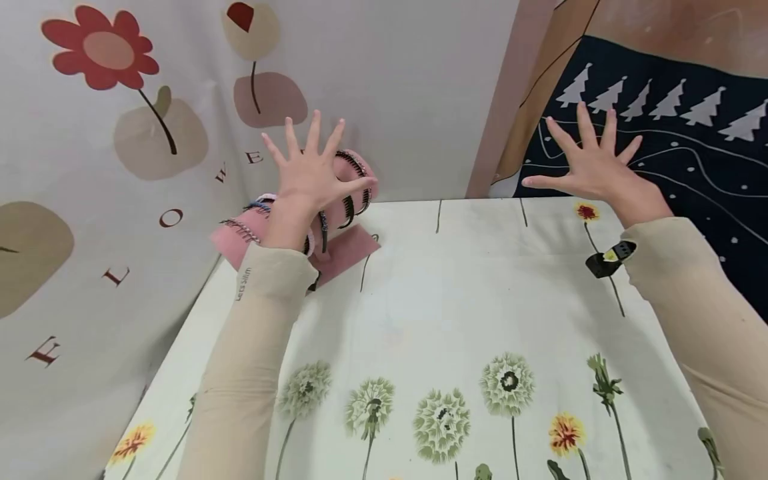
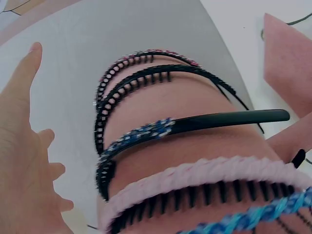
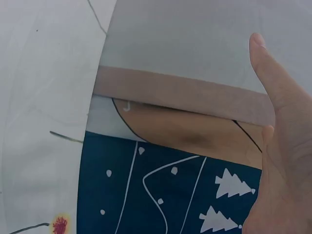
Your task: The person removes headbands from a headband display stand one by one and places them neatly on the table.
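Both hands are raised with fingers spread, and neither holds anything. My left hand (image 1: 306, 175) overlaps a pink headband stand (image 1: 231, 241) in the head view. Several headbands circle the stand's padded roll: a pale pink braided headband (image 2: 204, 173), a black headband with blue and white beads (image 2: 224, 119), toothed black headbands with beads, and a blue braided one (image 2: 258, 217) at the lower edge. My right hand (image 1: 600, 163) is up at the far right, in front of a dark blue cloth (image 1: 678, 150) with white trees. In the right wrist view its thumb points upward.
A white table cover (image 1: 444, 293) printed with dandelions and flowers spreads below the arms. Behind it hangs a pale curtain (image 1: 408, 100) with flower prints and letters. The stand's flat pink base (image 1: 354, 253) rests on the table at the back left. A small black device (image 1: 603, 265) sits by the right cuff.
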`<state>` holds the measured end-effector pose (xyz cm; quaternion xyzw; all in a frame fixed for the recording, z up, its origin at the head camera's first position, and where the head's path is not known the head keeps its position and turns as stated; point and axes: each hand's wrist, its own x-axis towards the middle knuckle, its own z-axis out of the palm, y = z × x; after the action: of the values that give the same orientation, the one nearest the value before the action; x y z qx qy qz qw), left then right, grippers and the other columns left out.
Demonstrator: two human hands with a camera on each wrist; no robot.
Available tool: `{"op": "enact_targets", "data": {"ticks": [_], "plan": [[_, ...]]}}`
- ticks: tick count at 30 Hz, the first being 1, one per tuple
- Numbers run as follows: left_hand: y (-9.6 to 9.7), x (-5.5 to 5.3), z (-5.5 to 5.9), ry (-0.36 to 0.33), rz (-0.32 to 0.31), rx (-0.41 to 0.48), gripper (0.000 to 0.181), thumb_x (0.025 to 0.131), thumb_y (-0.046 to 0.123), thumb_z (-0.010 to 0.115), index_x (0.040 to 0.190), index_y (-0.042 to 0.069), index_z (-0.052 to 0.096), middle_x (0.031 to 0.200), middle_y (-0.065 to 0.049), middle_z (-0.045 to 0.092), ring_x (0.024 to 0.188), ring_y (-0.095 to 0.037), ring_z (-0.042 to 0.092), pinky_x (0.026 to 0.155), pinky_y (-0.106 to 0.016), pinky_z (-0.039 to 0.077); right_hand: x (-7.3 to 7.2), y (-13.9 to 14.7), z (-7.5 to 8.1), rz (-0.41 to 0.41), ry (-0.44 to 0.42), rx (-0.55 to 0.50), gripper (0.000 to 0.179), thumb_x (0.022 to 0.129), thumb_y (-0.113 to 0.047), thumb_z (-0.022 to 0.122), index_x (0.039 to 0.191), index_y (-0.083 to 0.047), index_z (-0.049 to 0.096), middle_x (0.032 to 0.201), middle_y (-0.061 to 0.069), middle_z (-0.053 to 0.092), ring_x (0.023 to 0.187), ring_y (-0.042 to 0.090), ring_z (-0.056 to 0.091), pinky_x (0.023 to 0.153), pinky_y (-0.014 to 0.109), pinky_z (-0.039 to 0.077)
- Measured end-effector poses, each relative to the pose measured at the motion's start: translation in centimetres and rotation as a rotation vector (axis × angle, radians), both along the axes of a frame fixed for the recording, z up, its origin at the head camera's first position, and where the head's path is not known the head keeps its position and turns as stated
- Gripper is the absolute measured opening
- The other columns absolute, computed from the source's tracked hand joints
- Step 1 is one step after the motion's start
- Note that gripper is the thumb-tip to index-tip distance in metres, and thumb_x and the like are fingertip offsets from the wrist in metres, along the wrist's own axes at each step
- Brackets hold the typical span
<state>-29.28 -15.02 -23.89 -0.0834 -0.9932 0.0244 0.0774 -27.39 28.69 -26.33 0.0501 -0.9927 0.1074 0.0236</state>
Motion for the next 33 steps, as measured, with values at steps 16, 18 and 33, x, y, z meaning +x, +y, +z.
{"op": "enact_targets", "data": {"ticks": [16,18,33], "plan": [[-5.2,4.3,0.1,0.043,0.035,-0.003,0.094,0.088,0.074,0.042,0.159,0.040,-0.008,0.167,0.003,-0.022,0.150,-0.050,-0.019,0.108,-0.078,-0.016,-1.4,-4.8,-2.0,0.109,-0.023,-0.078,0.116,0.077,-0.080,0.058,0.160,-0.033,-0.009,0.161,0.005,-0.035,0.145,0.049,-0.032,0.098,0.089,-0.002],[-6.0,4.9,0.0,0.053,0.036,0.005,0.093,0.088,0.075,0.041,0.159,0.040,-0.008,0.167,0.002,-0.019,0.150,-0.051,-0.017,0.108,-0.078,-0.016,-1.6,-5.4,-2.0,0.124,-0.014,-0.082,0.117,0.077,-0.079,0.059,0.160,-0.033,-0.009,0.162,0.006,-0.034,0.146,0.049,-0.030,0.098,0.089,-0.002],[-9.9,9.5,-1.9,0.108,0.038,0.101,0.095,0.087,0.070,0.052,0.161,0.036,0.003,0.170,0.005,-0.005,0.152,-0.049,-0.007,0.108,-0.078,-0.016,-1.8,-8.2,-3.3,0.215,0.029,-0.111,0.124,0.078,-0.075,0.063,0.160,-0.023,-0.013,0.166,0.009,-0.023,0.154,0.036,-0.017,0.109,0.077,-0.014]]}}
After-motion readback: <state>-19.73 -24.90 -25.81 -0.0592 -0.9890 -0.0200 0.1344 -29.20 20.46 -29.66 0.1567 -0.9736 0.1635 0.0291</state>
